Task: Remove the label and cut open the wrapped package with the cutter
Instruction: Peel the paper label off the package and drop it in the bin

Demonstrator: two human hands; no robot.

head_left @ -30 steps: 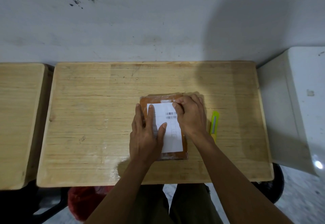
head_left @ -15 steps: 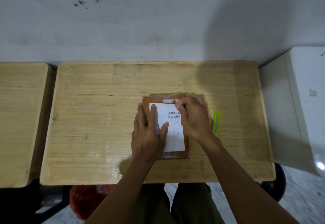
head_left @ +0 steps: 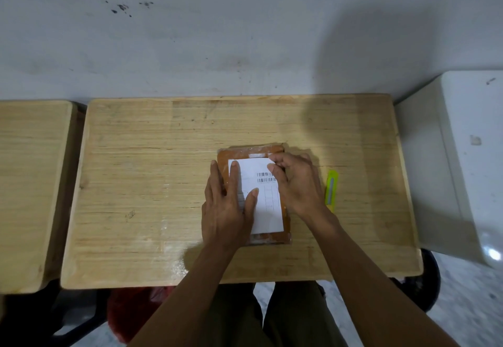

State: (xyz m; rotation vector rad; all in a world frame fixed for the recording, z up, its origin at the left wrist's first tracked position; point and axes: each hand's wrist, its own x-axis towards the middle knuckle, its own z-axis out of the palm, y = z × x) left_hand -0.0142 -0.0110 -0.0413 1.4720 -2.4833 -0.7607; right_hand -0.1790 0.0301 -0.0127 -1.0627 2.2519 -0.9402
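Orange package [head_left: 249,153] pinned under flat left hand [head_left: 226,207]; right hand [head_left: 296,183] fingertips pinch label [head_left: 268,205] corner.

Benches — two in view: one main wooden bench [head_left: 163,183] in the middle, one more wooden bench [head_left: 30,183] at the left, cut by the frame edge.

Packages — one, an orange wrapped package [head_left: 239,153] flat on the main bench.

Labels — one white label [head_left: 268,210] on top of the package; two barcodes printed on it, one above the other.

Cutters — one, a yellow-green cutter [head_left: 332,190] lying on the main bench.

Hands — two: left hand [head_left: 226,205], right hand [head_left: 298,183], both on the package.

White boxy units — one white unit [head_left: 462,156] at the right.

Red bags under the bench — one red bag [head_left: 130,311], partly hidden.
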